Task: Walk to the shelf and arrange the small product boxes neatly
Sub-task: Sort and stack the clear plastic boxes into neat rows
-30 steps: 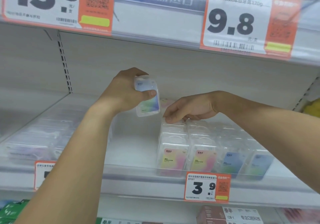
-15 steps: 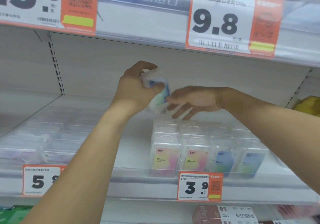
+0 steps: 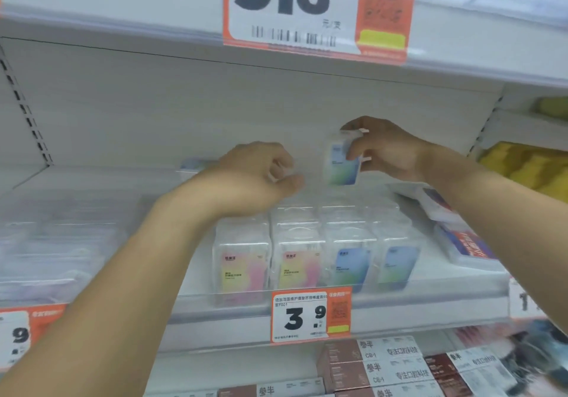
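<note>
So the right hand (image 3: 385, 150) was gripping one small clear box (image 3: 342, 163) with a blue-green label, held up in the air above the back of the row of boxes (image 3: 310, 261) on the shelf (image 3: 430, 301). The left hand (image 3: 255, 175) was hovering just left of it, fingers curled loosely; there might have been something clear pinched in there, but it was too blurry, so I honestly couldn't tell if it held anything.

What could've gone wrong, in my opinion: the row was packed tight, pink-yellow labels on the left and blue ones on the right, so dropping the held box in carelessly could have knocked the front ones over the shelf lip. It could also have landed among the pink ones and messed up the colour order. There was also a flat pack (image 3: 442, 203) leaning at an angle just right of the row, and the right forearm looked close enough to bump it.

Readable stuff: the price tag (image 3: 310, 316) under the row said 3.9, and the big tag (image 3: 316, 9) above said 9.8. The brown boxes (image 3: 368, 366) on the shelf below showed "CB-1". The labels on the small boxes were too blurry to read.
</note>
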The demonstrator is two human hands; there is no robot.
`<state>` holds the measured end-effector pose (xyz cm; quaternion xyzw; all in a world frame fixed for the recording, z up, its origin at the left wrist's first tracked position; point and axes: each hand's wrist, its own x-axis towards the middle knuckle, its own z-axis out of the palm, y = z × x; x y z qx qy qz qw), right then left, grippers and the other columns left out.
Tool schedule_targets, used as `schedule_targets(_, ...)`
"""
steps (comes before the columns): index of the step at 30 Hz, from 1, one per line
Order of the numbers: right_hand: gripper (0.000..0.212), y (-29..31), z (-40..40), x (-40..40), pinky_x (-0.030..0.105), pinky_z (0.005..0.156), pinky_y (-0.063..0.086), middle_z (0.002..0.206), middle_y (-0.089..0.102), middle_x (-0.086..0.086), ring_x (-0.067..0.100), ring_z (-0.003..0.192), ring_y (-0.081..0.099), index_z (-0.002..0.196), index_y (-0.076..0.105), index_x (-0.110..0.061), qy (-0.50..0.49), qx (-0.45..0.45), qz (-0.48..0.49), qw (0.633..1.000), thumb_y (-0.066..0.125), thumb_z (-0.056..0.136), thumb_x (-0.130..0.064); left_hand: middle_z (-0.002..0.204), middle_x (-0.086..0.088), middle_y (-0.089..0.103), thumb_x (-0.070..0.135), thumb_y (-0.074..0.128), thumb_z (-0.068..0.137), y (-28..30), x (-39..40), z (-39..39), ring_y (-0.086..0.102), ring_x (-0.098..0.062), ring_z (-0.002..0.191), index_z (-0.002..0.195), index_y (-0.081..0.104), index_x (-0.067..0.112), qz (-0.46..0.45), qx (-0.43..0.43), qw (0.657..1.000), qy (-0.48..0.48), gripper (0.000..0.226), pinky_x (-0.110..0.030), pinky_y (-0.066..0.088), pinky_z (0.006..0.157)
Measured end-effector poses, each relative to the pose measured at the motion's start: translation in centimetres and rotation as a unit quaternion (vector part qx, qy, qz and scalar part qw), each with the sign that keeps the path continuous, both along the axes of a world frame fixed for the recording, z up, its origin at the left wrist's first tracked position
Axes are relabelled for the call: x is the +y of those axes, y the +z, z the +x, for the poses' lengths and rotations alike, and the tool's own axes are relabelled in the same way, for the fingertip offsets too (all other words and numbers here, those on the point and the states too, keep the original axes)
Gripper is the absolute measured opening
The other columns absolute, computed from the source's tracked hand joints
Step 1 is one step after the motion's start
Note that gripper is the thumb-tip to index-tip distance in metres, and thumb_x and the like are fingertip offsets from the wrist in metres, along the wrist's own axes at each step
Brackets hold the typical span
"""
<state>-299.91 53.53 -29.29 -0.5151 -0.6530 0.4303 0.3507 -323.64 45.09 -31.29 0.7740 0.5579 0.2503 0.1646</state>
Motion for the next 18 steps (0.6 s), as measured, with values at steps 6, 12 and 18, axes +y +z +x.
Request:
schedule_targets(6,0.026,-2.4,1.7,1.0,0.033,0.079,0.054,0.095,0.069,0.009,0.024,0.090,0.065,0.097,0.071,-0.012,0.031,-0.111,-0.110,0.987,0.067,0.073,-0.005,0.110,0.010,0.062,0.050,0.051,0.092,-0.3,-0.7,0.9,0.054,-0.010,0.088,0.112,0.064,0.026,-0.034,0.135,0.989,-0.046,0.034,-0.023,0.038,0.075)
schedule_targets(12,0.032,-2.2,2.7,1.2,0.035,0.084,0.049,0.103,0.068,0.007,0.025,0.094,0.061,0.100,0.073,-0.015,0.045,-0.206,-0.147,0.966,0.060,0.072,-0.008,0.112,0.009,0.061,0.052,0.048,0.092,-0.8,-0.5,1.1,0.054,-0.012,0.089,0.110,0.061,0.027,-0.025,0.138,0.989,-0.046,0.033,-0.025,0.040,0.078)
schedule_targets(18,0.057,-2.2,3.8,0.5,0.043,0.102,0.045,0.130,0.066,0.008,0.031,0.114,0.062,0.120,0.067,-0.014,0.077,-0.183,-0.218,0.956,0.064,0.066,-0.033,0.095,0.013,0.060,0.053,0.049,0.091,-0.8,-0.4,0.9,0.052,0.001,0.079,0.107,0.060,0.027,-0.034,0.122,0.991,-0.046,0.033,-0.023,0.043,0.071)
